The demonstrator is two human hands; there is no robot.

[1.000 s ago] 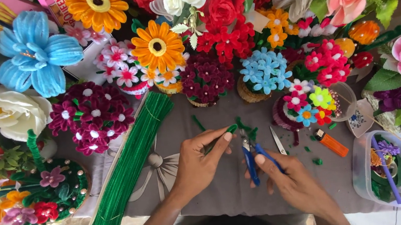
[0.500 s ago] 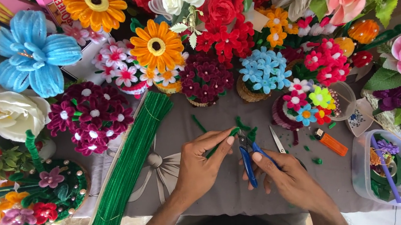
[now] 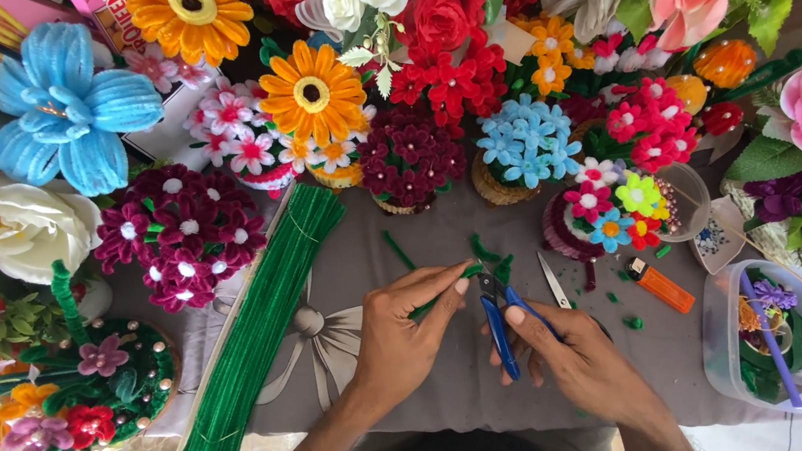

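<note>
Fingers pinching green pipe cleaner, pliers gripped, over flower-crowded grey cloth.

Bright, even daylight, soft faint shadows, sharp focus, slight wide-angle stretching at edges.

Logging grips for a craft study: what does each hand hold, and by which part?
Left hand pinches a green fuzzy pipe cleaner near its end; right hand grips blue-handled pliers by the handles.
</note>
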